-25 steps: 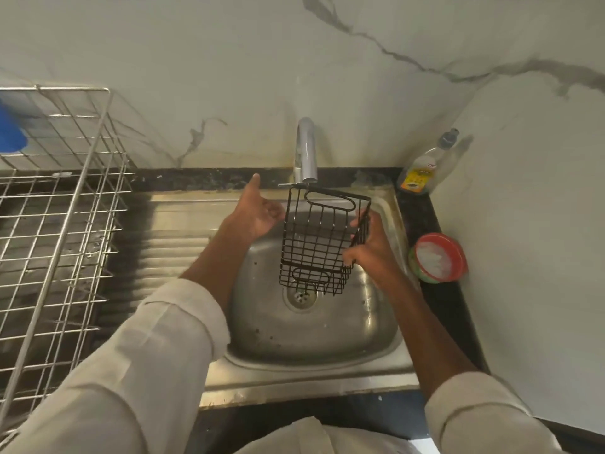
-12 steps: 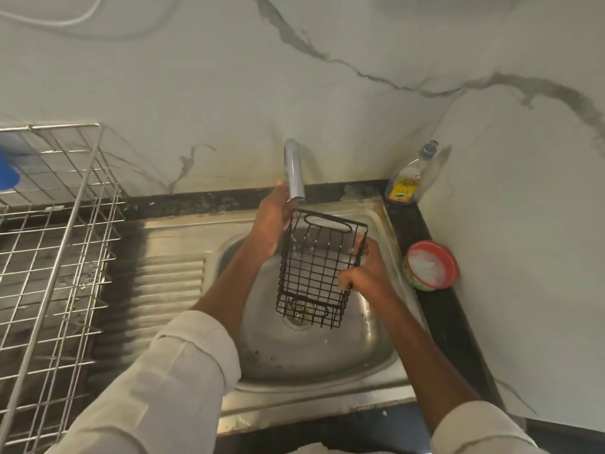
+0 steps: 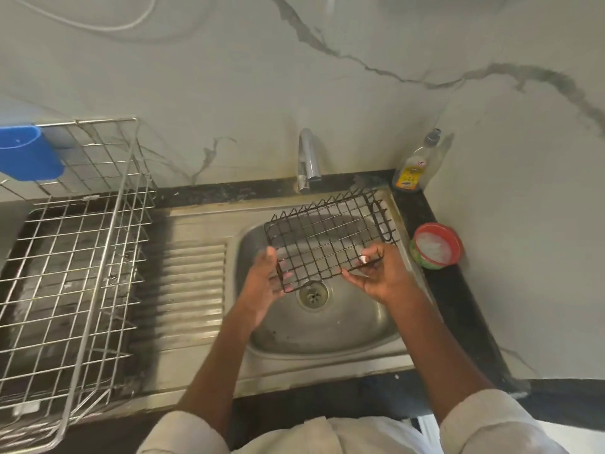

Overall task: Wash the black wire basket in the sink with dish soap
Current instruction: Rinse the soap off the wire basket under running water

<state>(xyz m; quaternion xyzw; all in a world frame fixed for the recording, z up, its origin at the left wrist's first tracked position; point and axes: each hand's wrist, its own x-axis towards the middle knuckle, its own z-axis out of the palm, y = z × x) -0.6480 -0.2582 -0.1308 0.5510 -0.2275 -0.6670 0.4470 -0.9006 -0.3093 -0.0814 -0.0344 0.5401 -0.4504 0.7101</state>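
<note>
My left hand (image 3: 263, 283) at eight o'clock and right hand (image 3: 381, 276) at four o'clock grip opposite ends of one load, forearms converging, fingers curled.

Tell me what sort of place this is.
Most likely a home kitchen wash-up corner: a steel sink with a tap, a wire dish rack beside it, and a dish soap bottle.

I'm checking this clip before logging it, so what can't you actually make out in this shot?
Head view only:
- Bottle label: too small to read.
- Water from the tap: none discernible; blur.
- Soap on the basket: cannot tell.
- Left hand and right hand fingertips: partly behind the wires.
- Blue tub: cut off by the left edge.
</note>
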